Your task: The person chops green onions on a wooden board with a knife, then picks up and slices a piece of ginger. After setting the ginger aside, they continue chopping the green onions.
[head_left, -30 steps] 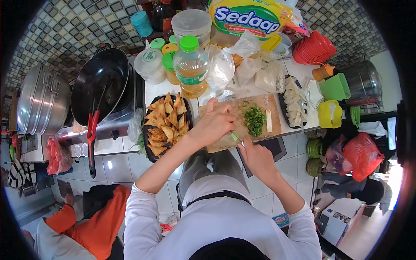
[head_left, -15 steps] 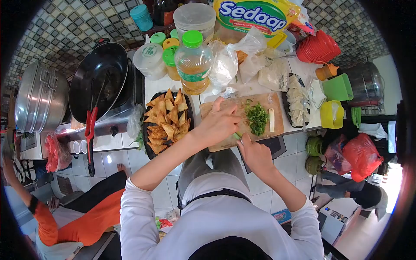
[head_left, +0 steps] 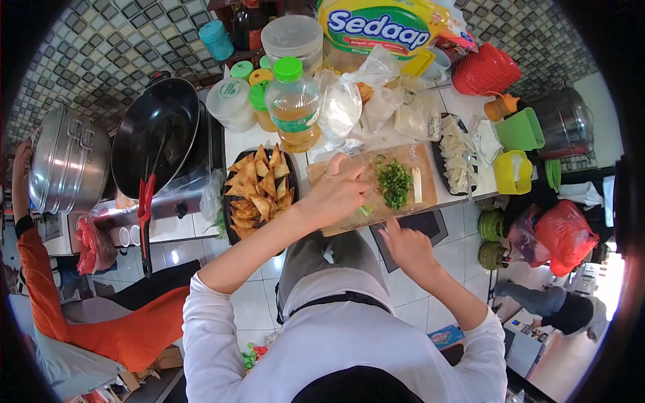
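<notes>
On the wooden chopping board (head_left: 430,158) lies a pile of chopped green onion (head_left: 394,185), with a white stalk piece (head_left: 416,185) at its right. My left hand (head_left: 336,191) rests over the board's left part, fingers curled down on a green onion stalk (head_left: 365,210) whose end shows below them. My right hand (head_left: 411,250) is closed at the board's near edge, index finger extended, in a knife grip; the knife itself barely shows. Left of the board stands a black plate (head_left: 232,218) of fried, folded triangular pastries (head_left: 262,191).
Behind the board stand an oil bottle (head_left: 293,107), tied plastic bags (head_left: 339,104) and tubs. A black tray of pale dumplings (head_left: 457,158) sits at right. At left are a wok (head_left: 158,127) and a steamer pot (head_left: 67,161). A person in orange (head_left: 134,329) is at lower left.
My right hand has moved down and to the right, away from my left fingers. My left hand stays nearly in place. The person at left has raised an arm towards the steamer pot.
</notes>
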Available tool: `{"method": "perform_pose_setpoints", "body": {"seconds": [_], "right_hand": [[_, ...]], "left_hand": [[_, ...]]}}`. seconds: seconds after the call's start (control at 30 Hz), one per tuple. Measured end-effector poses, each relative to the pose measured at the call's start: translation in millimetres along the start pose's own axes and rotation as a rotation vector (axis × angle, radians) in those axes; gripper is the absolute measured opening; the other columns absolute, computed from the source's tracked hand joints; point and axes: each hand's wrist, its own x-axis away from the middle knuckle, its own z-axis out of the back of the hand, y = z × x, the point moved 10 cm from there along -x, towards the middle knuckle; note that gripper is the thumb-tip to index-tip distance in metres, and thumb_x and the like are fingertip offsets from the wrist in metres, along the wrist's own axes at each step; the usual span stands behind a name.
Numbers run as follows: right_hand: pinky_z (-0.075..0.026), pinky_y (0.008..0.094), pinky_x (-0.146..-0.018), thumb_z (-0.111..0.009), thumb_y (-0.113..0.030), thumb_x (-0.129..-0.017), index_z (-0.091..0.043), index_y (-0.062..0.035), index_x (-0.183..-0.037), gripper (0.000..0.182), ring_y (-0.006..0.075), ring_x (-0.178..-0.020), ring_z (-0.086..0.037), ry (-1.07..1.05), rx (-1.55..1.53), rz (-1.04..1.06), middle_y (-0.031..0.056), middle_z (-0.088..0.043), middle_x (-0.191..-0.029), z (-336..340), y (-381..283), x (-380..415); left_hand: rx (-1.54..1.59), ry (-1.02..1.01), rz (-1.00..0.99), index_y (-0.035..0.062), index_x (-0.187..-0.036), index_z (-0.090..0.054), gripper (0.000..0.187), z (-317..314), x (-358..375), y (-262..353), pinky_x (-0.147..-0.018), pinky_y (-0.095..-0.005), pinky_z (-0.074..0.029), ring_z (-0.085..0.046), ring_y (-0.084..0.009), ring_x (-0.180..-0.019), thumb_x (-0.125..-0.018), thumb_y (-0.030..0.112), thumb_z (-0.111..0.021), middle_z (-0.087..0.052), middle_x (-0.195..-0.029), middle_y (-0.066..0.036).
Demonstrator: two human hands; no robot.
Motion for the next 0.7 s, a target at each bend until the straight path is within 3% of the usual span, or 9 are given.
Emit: {"method": "perform_pose_setpoints", "body": {"seconds": [0.3, 0.37, 0.5, 0.53, 0.57, 0.7], "right_hand": [[-0.049, 0.0389, -0.04, -0.056, -0.033, -0.091, -0.048, -0.0067, -0.092, 0.027, 0.0302, -0.045, -0.06, -0.112, 0.104, -0.041, 0.0101, -0.055, -0.049, 17.3, 28.1, 49.8], [-0.049, 0.0403, -0.041, -0.055, -0.033, -0.092, -0.048, -0.0063, -0.092, 0.028, 0.0321, -0.046, -0.06, -0.146, 0.089, -0.071, 0.0119, -0.056, -0.05, 15.5, 31.8, 49.7], [-0.048, 0.0479, -0.047, -0.052, -0.034, -0.093, -0.049, -0.0059, -0.092, 0.029, 0.0393, -0.054, -0.06, -0.168, -0.15, -0.169, 0.0177, -0.058, -0.055, 7.5, 40.2, 46.7], [-0.047, 0.05, -0.049, -0.051, -0.034, -0.093, -0.049, -0.0059, -0.092, 0.029, 0.041, -0.056, -0.06, -0.154, -0.218, -0.198, 0.0191, -0.059, -0.058, 5.6, 42.4, 44.8], [-0.047, 0.05, -0.049, -0.051, -0.034, -0.093, -0.049, -0.0059, -0.092, 0.029, 0.041, -0.056, -0.06, -0.153, -0.221, -0.199, 0.0191, -0.059, -0.058, 3.4, 42.6, 43.3], [-0.045, 0.0495, -0.05, -0.052, -0.034, -0.093, -0.051, -0.0067, -0.091, 0.027, 0.0402, -0.057, -0.059, -0.096, -0.335, -0.233, 0.0178, -0.059, -0.059, -0.5, 45.7, 39.5]], "left_hand": [[0.012, -0.004, 0.015, 0.0161, -0.072, -0.07, 0.006, -4.8, 5.9, -3.2, -0.102, -0.0584, -0.023, -0.048, -0.0165, -0.108, -0.068, 0.017, -0.066, -0.058, -0.082, 0.007], [0.167, 0.025, 0.067, 0.0157, -0.074, -0.071, 0.008, -6.1, 8.6, -9.5, -0.101, -0.0582, -0.023, -0.047, -0.0159, -0.107, -0.068, 0.021, -0.07, -0.058, -0.083, 0.006], [0.182, 0.027, 0.117, 0.0159, -0.081, -0.072, 0.019, -3.7, 13.3, -13.7, -0.1, -0.0574, -0.023, -0.047, -0.0156, -0.106, -0.066, 0.028, -0.075, -0.058, -0.087, 0.005], [0.154, 0.03, 0.176, 0.0173, -0.09, -0.07, 0.026, -1.2, 15.3, -19.5, -0.099, -0.0557, -0.023, -0.047, -0.0158, -0.108, -0.068, 0.03, -0.075, -0.058, -0.091, 0.006], [0.125, 0.03, 0.236, 0.0188, -0.098, -0.069, 0.033, 0.8, 18.7, -25.4, -0.097, -0.0539, -0.022, -0.047, -0.0159, -0.109, -0.069, 0.033, -0.075, -0.058, -0.095, 0.006], [0.11, 0.08, 0.319, 0.0184, -0.099, -0.068, 0.036, 11.3, 31.8, -34.9, -0.096, -0.0523, -0.023, -0.047, -0.0169, -0.108, -0.068, 0.036, -0.075, -0.056, -0.097, 0.004]]}}
